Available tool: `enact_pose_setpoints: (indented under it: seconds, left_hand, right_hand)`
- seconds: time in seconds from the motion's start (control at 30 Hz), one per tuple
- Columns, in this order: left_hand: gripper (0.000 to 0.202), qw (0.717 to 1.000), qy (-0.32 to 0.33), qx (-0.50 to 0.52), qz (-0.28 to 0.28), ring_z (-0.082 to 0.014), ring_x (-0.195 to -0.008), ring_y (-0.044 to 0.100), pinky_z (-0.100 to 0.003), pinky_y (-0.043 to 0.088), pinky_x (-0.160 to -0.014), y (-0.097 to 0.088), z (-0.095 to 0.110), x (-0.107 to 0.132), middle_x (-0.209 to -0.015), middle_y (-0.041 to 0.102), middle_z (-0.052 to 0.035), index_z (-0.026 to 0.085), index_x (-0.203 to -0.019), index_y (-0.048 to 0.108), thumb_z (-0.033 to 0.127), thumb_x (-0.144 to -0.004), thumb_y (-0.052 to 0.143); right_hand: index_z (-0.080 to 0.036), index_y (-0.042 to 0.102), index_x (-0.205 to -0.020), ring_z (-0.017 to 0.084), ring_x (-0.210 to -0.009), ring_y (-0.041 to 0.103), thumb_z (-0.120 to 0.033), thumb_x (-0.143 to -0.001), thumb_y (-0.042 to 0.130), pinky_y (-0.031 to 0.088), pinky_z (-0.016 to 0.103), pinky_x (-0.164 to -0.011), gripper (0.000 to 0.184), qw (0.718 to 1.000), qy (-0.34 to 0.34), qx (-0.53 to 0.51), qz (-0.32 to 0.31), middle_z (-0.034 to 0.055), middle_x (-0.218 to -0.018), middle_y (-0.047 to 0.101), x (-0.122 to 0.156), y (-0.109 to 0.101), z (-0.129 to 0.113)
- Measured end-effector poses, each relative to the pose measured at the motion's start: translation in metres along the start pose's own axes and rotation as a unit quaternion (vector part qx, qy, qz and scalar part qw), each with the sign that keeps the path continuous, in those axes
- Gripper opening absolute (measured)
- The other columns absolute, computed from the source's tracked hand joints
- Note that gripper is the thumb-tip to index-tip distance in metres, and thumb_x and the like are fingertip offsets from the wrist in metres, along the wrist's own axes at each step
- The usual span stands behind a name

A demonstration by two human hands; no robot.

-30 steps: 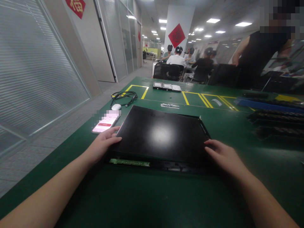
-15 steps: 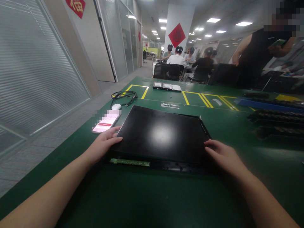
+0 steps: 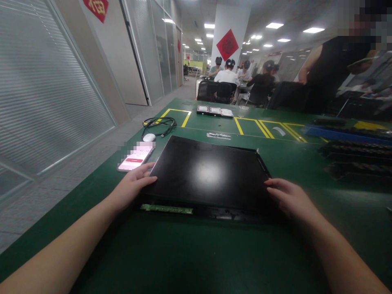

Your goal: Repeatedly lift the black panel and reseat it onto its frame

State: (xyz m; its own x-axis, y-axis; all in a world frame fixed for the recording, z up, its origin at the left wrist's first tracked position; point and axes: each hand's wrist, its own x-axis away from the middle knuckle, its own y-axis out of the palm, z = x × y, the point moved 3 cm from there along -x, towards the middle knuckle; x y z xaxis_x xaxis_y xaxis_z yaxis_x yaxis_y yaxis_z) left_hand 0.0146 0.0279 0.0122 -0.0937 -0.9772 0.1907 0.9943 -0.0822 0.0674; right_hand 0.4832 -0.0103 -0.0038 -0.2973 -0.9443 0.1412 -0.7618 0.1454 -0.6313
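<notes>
A flat black screen panel lies over a black frame on the green table. A green circuit strip runs along the near left side. My left hand is closed on the panel's left edge, thumb on top and fingers at the side, their tips partly hidden. At the right edge, my right hand has its thumb and forefinger against the rim, other fingers tucked below and partly hidden.
Left of the panel lie a phone, a white mouse and a coiled black cable. Several drives sit at the table's far side. Dark parts are stacked at right. A person stands behind the table.
My right hand has shifted slightly right and up along the panel's edge. My left hand keeps its place. The person at the back right has moved a hand.
</notes>
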Motion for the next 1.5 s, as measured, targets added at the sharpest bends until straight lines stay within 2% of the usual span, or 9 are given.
enact_pose_setpoints:
  seconds: [0.13, 0.3, 0.4, 0.5, 0.67, 0.9, 1.17, 1.4, 1.5]
  left_hand:
    - [0.063, 1.0, -0.002, 0.004, -0.005, -0.0297, -0.09, 0.079, -0.038, 0.062, -0.082, -0.002, -0.001, 0.0, -0.1, 0.083, -0.0063, 0.021, -0.131, 0.061, 0.025, -0.072, 0.083]
    - [0.065, 1.0, -0.005, 0.003, -0.005, -0.0292, -0.092, 0.079, -0.036, 0.061, -0.081, -0.002, -0.001, 0.0, -0.101, 0.083, -0.0064, 0.02, -0.132, 0.059, 0.026, -0.072, 0.083]
    - [0.066, 1.0, -0.005, 0.001, -0.004, -0.0302, -0.092, 0.079, -0.038, 0.061, -0.082, -0.001, -0.001, 0.0, -0.101, 0.083, -0.0064, 0.02, -0.132, 0.059, 0.026, -0.071, 0.084]
    - [0.064, 1.0, -0.005, -0.003, -0.004, -0.0311, -0.093, 0.079, -0.04, 0.061, -0.084, -0.001, -0.001, 0.0, -0.101, 0.083, -0.0063, 0.02, -0.131, 0.06, 0.026, -0.072, 0.082]
    - [0.061, 1.0, -0.001, 0.003, -0.012, -0.0293, -0.092, 0.079, -0.036, 0.062, -0.08, 0.0, 0.0, 0.002, -0.1, 0.083, -0.0067, 0.019, -0.13, 0.059, 0.024, -0.073, 0.082]
    - [0.057, 1.0, -0.003, -0.006, 0.001, -0.0309, -0.091, 0.079, -0.039, 0.062, -0.081, 0.003, 0.003, 0.002, -0.096, 0.083, -0.0059, 0.02, -0.124, 0.062, 0.023, -0.071, 0.081]
    - [0.058, 1.0, 0.0, 0.001, -0.008, -0.0275, -0.077, 0.08, -0.033, 0.061, -0.066, 0.003, 0.003, 0.002, -0.088, 0.083, -0.0044, 0.018, -0.125, 0.059, 0.021, -0.071, 0.08]
    - [0.058, 1.0, -0.005, -0.003, -0.001, -0.0297, -0.083, 0.08, -0.037, 0.062, -0.072, 0.004, 0.005, 0.003, -0.09, 0.083, -0.0045, 0.02, -0.124, 0.06, 0.022, -0.07, 0.08]
    - [0.061, 1.0, -0.004, -0.002, 0.006, -0.0295, -0.085, 0.08, -0.037, 0.062, -0.076, 0.004, 0.005, 0.004, -0.092, 0.083, -0.0051, 0.019, -0.127, 0.06, 0.022, -0.069, 0.081]
  right_hand:
    - [-0.02, 0.072, -0.105, 0.01, -0.043, 0.055, -0.048, -0.071, 0.069, 0.046, 0.03, -0.045, 0.045, 0.999, 0.005, -0.043, 0.002, 0.0115, -0.115, 0.072, -0.001, -0.002, -0.002]
    - [-0.02, 0.072, -0.104, 0.009, -0.048, 0.057, -0.045, -0.072, 0.069, 0.046, 0.027, -0.045, 0.041, 0.998, 0.008, -0.054, 0.001, 0.0116, -0.125, 0.068, -0.001, -0.004, 0.0]
    - [-0.02, 0.072, -0.107, 0.008, -0.048, 0.056, -0.045, -0.074, 0.069, 0.046, 0.027, -0.045, 0.041, 0.998, 0.013, -0.058, -0.006, 0.011, -0.119, 0.07, -0.002, -0.005, 0.002]
    - [-0.02, 0.071, -0.107, 0.009, -0.047, 0.055, -0.042, -0.074, 0.07, 0.045, 0.026, -0.045, 0.04, 0.996, 0.019, -0.09, -0.012, 0.0092, -0.104, 0.073, -0.004, -0.006, 0.004]
    - [-0.021, 0.07, -0.108, 0.011, -0.046, 0.054, -0.041, -0.076, 0.07, 0.046, 0.027, -0.044, 0.038, 0.991, 0.014, -0.128, -0.026, 0.0057, -0.085, 0.071, -0.006, -0.005, 0.01]
    - [-0.021, 0.07, -0.108, 0.013, -0.051, 0.058, -0.042, -0.075, 0.072, 0.046, 0.027, -0.044, 0.039, 0.988, 0.002, -0.147, -0.038, 0.0065, -0.088, 0.072, -0.008, -0.006, 0.015]
    - [-0.021, 0.071, -0.105, 0.013, -0.052, 0.058, -0.039, -0.074, 0.074, 0.046, 0.027, -0.046, 0.036, 0.983, 0.009, -0.178, -0.043, 0.0036, -0.084, 0.07, -0.01, -0.005, 0.016]
    - [-0.021, 0.071, -0.107, 0.013, -0.053, 0.058, -0.041, -0.074, 0.074, 0.048, 0.029, -0.047, 0.038, 0.985, 0.005, -0.166, -0.04, 0.0064, -0.091, 0.072, -0.01, -0.006, 0.017]
    - [-0.021, 0.071, -0.105, 0.011, -0.049, 0.054, -0.041, -0.072, 0.075, 0.047, 0.028, -0.046, 0.038, 0.986, 0.012, -0.163, -0.037, 0.0048, -0.086, 0.071, -0.009, -0.006, 0.013]
